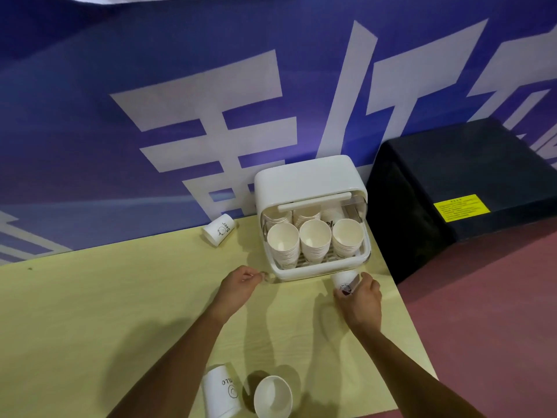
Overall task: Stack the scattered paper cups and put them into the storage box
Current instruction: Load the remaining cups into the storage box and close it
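Facing a blue wall banner [150, 86] with big white characters. Pale yellow desk [90, 312] runs up against it; reddish floor [497, 297] to the right. Black cabinet [452, 182] stands on the floor just beside the desk's far right corner.

White storage box [307, 176] sits on the desk at the far right, back to the banner, front open. Stacks of cups [315, 236] stand inside, mouths up: three stacks in the front row, more behind.

Left hand [238, 288] hovers near the box's front left corner, fingers curled, thumb against forefinger; cannot tell whether it holds anything. Right hand [361, 297] is at the box's front right corner, fingers wrapped around a paper cup [343, 280], which is tilted and just beside the box's front edge.

Tipped cup [220, 229] lies on its side by the banner, left of the box. Printed cup [218, 393] and open cup [272, 396] sit side by side at the near edge, the open one showing its mouth. Yellow label [461, 206] on the cabinet, text too small to read.
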`<control>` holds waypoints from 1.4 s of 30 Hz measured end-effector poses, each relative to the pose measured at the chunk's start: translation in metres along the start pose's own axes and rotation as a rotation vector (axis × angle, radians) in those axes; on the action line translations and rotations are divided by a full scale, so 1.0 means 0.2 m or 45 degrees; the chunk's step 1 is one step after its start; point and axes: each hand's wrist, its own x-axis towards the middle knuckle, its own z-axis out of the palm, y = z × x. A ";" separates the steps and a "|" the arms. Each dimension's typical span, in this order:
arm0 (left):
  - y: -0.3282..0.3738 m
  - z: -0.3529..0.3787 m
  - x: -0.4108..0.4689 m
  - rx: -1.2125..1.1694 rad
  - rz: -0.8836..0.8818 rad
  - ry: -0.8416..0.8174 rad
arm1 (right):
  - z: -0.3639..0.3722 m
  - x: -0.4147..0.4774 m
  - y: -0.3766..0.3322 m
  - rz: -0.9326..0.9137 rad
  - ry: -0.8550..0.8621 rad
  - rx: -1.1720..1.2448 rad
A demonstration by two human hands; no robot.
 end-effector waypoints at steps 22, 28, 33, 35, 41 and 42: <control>-0.06 -0.24 0.48 0.331 0.050 0.351 | 0.20 -0.31 -0.24 -0.152 -0.330 0.369; -0.07 -0.31 0.70 0.604 0.073 0.591 | 0.29 -0.34 -0.29 -0.166 -0.424 0.405; -0.08 -0.35 0.88 0.762 0.144 0.529 | 0.35 -0.37 -0.26 -0.185 -0.465 0.406; -0.09 -0.35 0.93 0.781 0.162 0.511 | 0.37 -0.38 -0.24 -0.189 -0.461 0.393; -0.15 -0.30 0.92 0.818 0.036 0.536 | 0.36 -0.38 -0.21 -0.159 -0.456 0.400; -0.15 -0.30 0.90 0.794 0.014 0.538 | 0.35 -0.39 -0.21 -0.153 -0.451 0.407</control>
